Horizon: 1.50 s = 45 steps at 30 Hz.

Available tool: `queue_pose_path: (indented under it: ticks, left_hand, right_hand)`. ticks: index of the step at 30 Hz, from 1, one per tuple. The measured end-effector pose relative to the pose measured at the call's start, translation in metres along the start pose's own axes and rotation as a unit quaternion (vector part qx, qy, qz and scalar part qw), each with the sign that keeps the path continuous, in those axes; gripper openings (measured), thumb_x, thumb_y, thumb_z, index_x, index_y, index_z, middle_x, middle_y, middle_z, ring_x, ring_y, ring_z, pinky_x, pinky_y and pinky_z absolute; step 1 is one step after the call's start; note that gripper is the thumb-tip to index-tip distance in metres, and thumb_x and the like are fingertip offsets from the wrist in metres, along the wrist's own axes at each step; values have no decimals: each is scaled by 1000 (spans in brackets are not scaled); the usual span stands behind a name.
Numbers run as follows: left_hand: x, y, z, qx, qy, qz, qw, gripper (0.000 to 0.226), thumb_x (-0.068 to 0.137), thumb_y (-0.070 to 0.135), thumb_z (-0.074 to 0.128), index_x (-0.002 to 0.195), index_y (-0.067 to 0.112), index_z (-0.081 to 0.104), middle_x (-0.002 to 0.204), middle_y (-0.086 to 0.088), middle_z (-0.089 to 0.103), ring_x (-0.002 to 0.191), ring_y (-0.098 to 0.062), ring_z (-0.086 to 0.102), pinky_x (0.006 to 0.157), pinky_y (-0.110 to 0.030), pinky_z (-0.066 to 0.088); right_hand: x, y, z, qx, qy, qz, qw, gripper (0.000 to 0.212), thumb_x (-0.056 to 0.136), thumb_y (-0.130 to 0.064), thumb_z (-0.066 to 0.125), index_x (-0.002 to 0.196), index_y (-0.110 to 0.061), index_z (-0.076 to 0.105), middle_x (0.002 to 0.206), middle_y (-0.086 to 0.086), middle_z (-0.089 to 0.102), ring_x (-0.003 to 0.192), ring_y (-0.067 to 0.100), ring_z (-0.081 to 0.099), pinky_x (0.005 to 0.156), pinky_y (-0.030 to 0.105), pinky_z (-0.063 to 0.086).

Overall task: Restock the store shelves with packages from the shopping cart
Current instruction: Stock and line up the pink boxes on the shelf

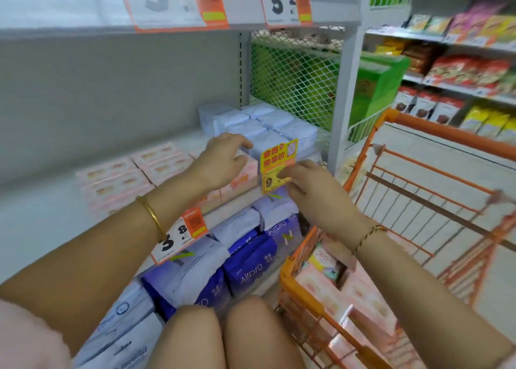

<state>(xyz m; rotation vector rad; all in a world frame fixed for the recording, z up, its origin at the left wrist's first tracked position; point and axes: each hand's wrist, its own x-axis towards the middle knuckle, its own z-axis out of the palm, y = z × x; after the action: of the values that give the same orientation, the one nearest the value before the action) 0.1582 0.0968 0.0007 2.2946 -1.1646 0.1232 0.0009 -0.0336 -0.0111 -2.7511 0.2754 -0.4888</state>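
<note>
I saw flat pink packages (111, 178) lying in neat rows on the middle shelf (42, 215), covering its centre and stacked more than one high. To their right, against the mesh end panel, pale blue packages (259, 123) sat packed tight together, behind the yellow tag (277, 164) at the shelf's front edge. The orange shopping cart (446, 132) stood just right of the shelves. In its near end lay more pink packs (326, 293), flat and loosely piled, with a small multicoloured pack (324, 259) resting on top.
</note>
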Motion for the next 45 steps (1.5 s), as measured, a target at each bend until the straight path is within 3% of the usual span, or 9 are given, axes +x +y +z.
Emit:
queue_pose_path:
  ticks: [6,11,19,25,30,33,36,42,45]
  left_hand:
    - [-9,74,61,-48,-77,52,995,29,90,8,54,119,6,59,122,-15,54,118,-28,46,94,-26,32]
    - [-14,97,81,-52,-110,40,992,29,91,11,55,120,8,58,124,-13,52,115,-25,48,90,-24,35]
    - [-20,109,68,-151,-117,-22,981,29,94,11,51,123,9,53,118,-5,50,107,-20,53,75,-18,42]
    - [-30,130,58,-426,-211,-167,864,40,91,49,48,124,27,41,109,0,57,95,-19,60,80,-42,56]
    - [-24,102,16,-531,-131,-215,809,51,75,39,70,115,14,51,92,-4,59,79,-19,56,70,-34,49]
    - [-29,77,-13,-580,-131,-264,759,27,86,26,52,110,16,58,93,-8,64,77,-19,61,68,-29,51]
    - [-37,58,-35,-612,-146,-271,729,36,77,30,52,109,16,60,92,-7,64,79,-22,61,73,-30,51]
    - [-46,36,-57,-591,-128,-283,745,33,89,30,44,89,12,71,88,-10,69,78,-25,64,80,-32,46]
    - [-44,29,-63,-512,-87,-291,803,20,93,27,47,89,16,62,76,-4,66,68,-17,60,67,-25,48]
  right_hand:
    - [-51,113,-21,-50,-77,234,968,38,88,-9,54,127,-13,54,129,15,54,113,30,54,92,37,46]
    - [-62,130,11,-19,-190,277,942,72,77,-44,71,133,-10,40,129,15,47,113,31,51,90,38,46]
    - [-59,109,-11,-35,-92,289,952,51,81,-59,56,94,-12,41,93,9,53,82,27,50,66,34,41]
    - [-52,45,-62,163,23,204,965,41,88,-54,48,90,-13,47,82,0,51,76,20,53,61,32,42]
    - [-46,12,-59,490,26,186,851,28,99,-32,40,114,-11,50,91,8,57,75,26,65,75,47,57]
    - [-30,1,-48,557,26,192,808,24,98,-19,44,121,-13,46,92,10,53,76,27,61,77,49,54]
    - [-13,-8,-36,576,-54,182,795,27,96,-36,46,118,-20,49,104,8,58,90,27,59,79,46,55]
    - [17,-36,-18,655,-169,155,720,30,93,-41,48,107,-18,60,88,2,68,71,15,69,60,32,57]
    - [31,-42,-12,660,-182,182,705,22,88,-39,56,92,-19,64,79,1,66,72,17,65,59,32,55]
